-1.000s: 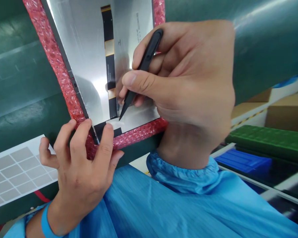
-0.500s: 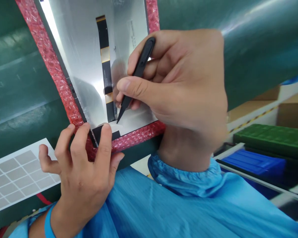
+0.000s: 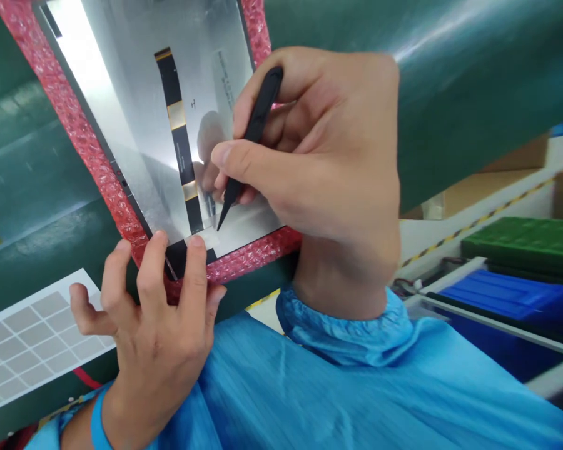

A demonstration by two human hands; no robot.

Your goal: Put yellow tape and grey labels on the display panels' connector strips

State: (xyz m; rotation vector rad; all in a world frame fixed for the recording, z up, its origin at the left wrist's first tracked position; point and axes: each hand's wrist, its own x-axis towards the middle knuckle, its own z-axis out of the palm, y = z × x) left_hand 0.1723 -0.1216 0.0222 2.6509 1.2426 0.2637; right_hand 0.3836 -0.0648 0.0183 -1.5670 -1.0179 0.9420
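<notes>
A silvery metal-backed panel point(image 3: 136, 131) lies on pink bubble wrap point(image 3: 87, 147). Along it runs a dark ribbon cable point(image 3: 181, 150) with gold and silvery sections. My right hand point(image 3: 323, 150) grips black tweezers point(image 3: 258, 122), tip down, close to the panel's lower edge. Near that tip is a pale, see-through strip point(image 3: 209, 236); whether the tip touches it I cannot tell. My left hand point(image 3: 157, 331) has its fingers spread, holding nothing. Its index fingertip rests by the strip and a black patch point(image 3: 177, 257) at the panel's lower left corner.
A white sheet with grey rectangles point(image 3: 42, 331) lies left on the green mat point(image 3: 23, 206). At the right, below the table edge, are a blue bin point(image 3: 507, 294), a green crate point(image 3: 525, 247) and cardboard boxes point(image 3: 488, 187).
The panel and its wrap appear farther left in view and slightly turned. My right hand with the tweezers also appears a little farther left. My left hand keeps nearly the same pose.
</notes>
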